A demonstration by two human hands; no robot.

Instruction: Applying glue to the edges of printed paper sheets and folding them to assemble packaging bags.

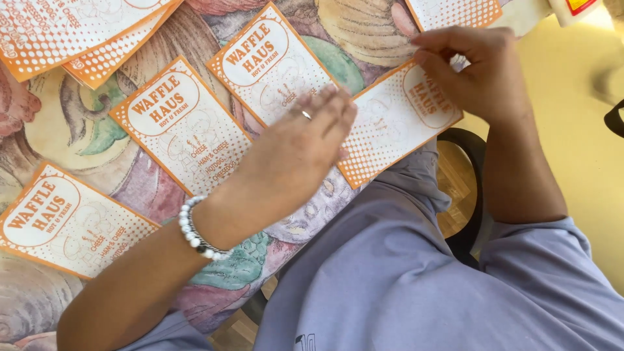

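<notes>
The left hand (302, 146) lies flat, fingers stretched, on the near edge of the counter (78, 130), which has a cloth with a big pattern of shells and leaves. Its fingertips touch the left end of an orange and white paper card (396, 120) that hangs a little over the near edge. The right hand (478, 71) pinches the right end of the same card with thumb and fingers. The left wrist wears a bracelet (195, 231) of white beads, and one finger has a ring (306, 114). More cards of the same kind (185, 127) lie side by side along the counter, toward its left side. A stack of them (71, 29) sits at the far left corner.
</notes>
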